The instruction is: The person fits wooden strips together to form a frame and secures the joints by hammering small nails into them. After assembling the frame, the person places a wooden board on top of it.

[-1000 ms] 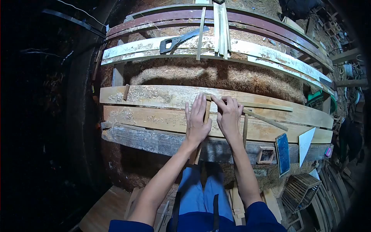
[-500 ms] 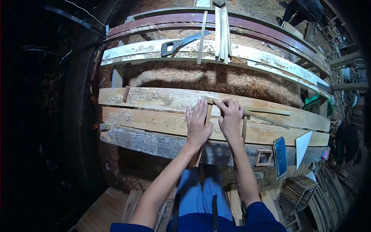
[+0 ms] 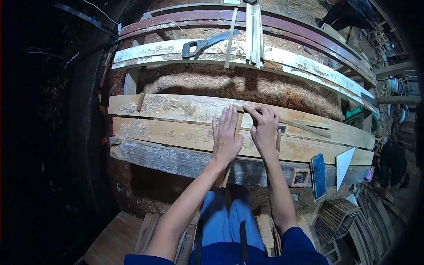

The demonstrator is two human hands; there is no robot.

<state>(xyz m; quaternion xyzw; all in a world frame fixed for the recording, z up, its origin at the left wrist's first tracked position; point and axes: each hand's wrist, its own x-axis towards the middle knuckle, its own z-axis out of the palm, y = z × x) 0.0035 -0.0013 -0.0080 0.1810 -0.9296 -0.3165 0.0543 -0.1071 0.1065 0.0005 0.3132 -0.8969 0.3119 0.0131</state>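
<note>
A narrow wooden strip [image 3: 239, 125] lies across the bench planks, pointing away from me. My left hand [image 3: 226, 139] presses along it, fingers stretched forward and thumb on its near part, holding it. Beside it my right hand [image 3: 265, 129] is closed, with the index fingertip at the strip's far end, where a short crosswise bit of wood [image 3: 240, 108] shows. Whatever sits inside the right fingers is hidden. A hammer [image 3: 281, 129] lies partly covered by my right hand and wrist, its dark head showing on the right.
Thin sticks [image 3: 309, 127] lie right of my hands. A small wooden frame [image 3: 300, 176], a blue panel [image 3: 318, 176] and a white triangular piece [image 3: 343, 165] stand along the near beam. A handsaw [image 3: 201, 46] and strips [image 3: 254, 35] rest on the farther bench. Another person [image 3: 349, 15] is at upper right.
The whole view has shifted slightly, with the benches a little higher in it. Both hands keep nearly the same hold; the right fingers have shifted only slightly at the strip's far end.
</note>
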